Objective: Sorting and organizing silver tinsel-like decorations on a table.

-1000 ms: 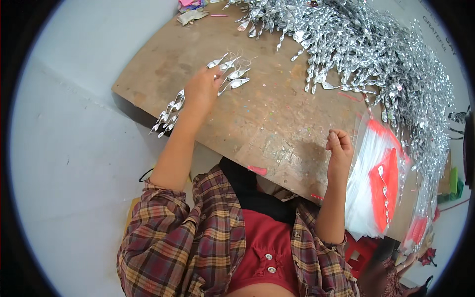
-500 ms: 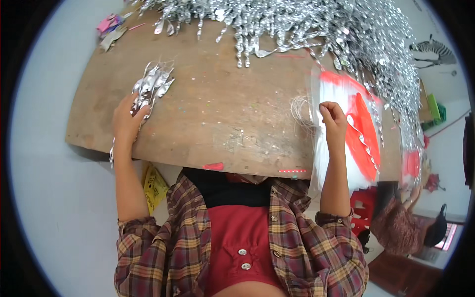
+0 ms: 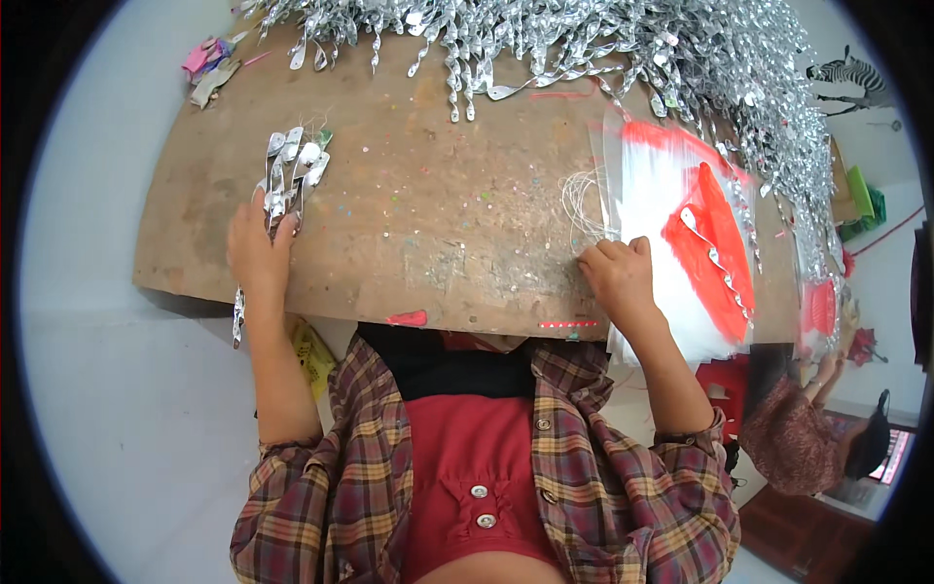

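Note:
My left hand [image 3: 257, 251] rests at the left edge of a worn brown board [image 3: 438, 195] and grips a bunch of small silver foil pieces [image 3: 292, 170] that fan out on the wood above it. Some of the pieces hang below the hand over the board's edge. My right hand [image 3: 618, 277] sits near the board's front right, fingers curled on the edge of a stack of clear plastic bags with red print [image 3: 696, 234]. A loop of thin white thread [image 3: 581, 200] lies just above that hand.
A large heap of silver foil pieces [image 3: 623, 49] runs along the far and right side of the board. Pink and grey scraps [image 3: 206, 63] lie at the far left corner. Another person [image 3: 817, 428] crouches at the lower right. Pale floor surrounds the board.
My left hand has pulled the silver bunch from mid-board to the left edge. My right hand has shifted onto the edge of the plastic bags. The view has swung left.

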Motion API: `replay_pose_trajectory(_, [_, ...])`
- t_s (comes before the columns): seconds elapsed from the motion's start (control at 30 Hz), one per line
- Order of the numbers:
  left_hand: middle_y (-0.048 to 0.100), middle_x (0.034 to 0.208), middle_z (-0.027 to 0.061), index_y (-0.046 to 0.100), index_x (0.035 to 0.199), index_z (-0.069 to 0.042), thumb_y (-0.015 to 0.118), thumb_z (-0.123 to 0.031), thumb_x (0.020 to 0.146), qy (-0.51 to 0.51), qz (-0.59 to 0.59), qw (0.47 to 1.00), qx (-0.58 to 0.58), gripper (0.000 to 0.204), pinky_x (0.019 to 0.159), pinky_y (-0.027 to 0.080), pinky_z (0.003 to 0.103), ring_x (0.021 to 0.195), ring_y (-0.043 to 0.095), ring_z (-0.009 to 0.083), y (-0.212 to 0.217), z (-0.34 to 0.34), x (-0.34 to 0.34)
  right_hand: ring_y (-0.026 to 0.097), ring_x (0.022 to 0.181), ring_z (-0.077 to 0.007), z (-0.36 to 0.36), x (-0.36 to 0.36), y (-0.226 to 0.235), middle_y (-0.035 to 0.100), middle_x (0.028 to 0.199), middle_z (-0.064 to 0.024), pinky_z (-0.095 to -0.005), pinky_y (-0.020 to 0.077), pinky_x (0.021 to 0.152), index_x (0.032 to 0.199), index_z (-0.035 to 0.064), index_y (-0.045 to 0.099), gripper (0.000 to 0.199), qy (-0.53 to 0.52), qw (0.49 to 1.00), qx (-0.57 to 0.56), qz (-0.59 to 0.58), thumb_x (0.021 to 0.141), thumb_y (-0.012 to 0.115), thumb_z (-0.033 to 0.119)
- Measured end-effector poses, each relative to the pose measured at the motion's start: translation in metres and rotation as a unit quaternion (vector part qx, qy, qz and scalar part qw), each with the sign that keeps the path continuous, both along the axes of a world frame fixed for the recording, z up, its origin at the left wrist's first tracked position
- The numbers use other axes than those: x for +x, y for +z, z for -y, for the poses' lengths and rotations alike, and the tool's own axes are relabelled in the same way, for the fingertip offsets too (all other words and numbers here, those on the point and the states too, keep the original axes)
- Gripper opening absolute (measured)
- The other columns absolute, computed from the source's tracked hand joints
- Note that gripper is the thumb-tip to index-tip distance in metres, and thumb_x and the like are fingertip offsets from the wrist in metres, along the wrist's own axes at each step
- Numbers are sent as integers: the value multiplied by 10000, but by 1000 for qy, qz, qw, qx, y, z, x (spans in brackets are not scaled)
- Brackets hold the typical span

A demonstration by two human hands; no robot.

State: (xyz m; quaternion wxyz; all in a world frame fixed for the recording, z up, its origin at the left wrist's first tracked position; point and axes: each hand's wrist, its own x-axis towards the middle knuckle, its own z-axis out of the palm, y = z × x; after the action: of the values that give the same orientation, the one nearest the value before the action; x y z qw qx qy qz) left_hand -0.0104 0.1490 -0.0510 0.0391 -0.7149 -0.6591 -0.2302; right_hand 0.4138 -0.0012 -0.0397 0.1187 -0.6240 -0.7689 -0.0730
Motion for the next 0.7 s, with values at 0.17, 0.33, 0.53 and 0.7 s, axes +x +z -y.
replay_pose_trajectory(0.17, [510, 1214, 176, 543, 1188, -59, 611, -197, 791, -155, 91, 978, 107, 426, 948, 365, 413, 1127, 463, 343, 35, 39, 62, 532, 606, -168, 4, -7, -6, 548, 695, -34, -305, 345, 645, 769, 104, 573, 92, 4, 998, 13, 65, 729, 656, 106])
replay_pose_trajectory(0.33, [604, 1081, 129, 573, 1160, -78, 575, -28, 774, -474, 348, 801, -110, 389, 762, 483, 330, 912, 602, 256, 41, 101, 140, 486, 640, -89, 26, -57, 27, 544, 741, 18, -223, 372, 641, 818, 47, 569, 63, -70, 860, -231, -450, 800, 588, 104])
replay_pose_trajectory(0.53, [619, 872, 19, 595, 1109, -30, 584, -86, 844, -435, 516, 620, -401, 271, 598, 454, 219, 683, 568, 61, 38, 115, 161, 413, 621, -38, 41, -80, 59, 479, 685, 71, -190, 328, 568, 826, 49, 571, 74, -44, 745, -222, -627, 816, 576, 121])
replay_pose_trajectory(0.7, [610, 784, -10, 635, 942, -27, 611, -120, 842, -400, 490, 638, -439, 138, 591, 451, 205, 682, 551, 49, 39, 111, 138, 330, 561, -12, 43, -65, 58, 431, 650, 76, -174, 255, 509, 830, 56, 568, 69, -98, 713, -176, -672, 822, 566, 125])
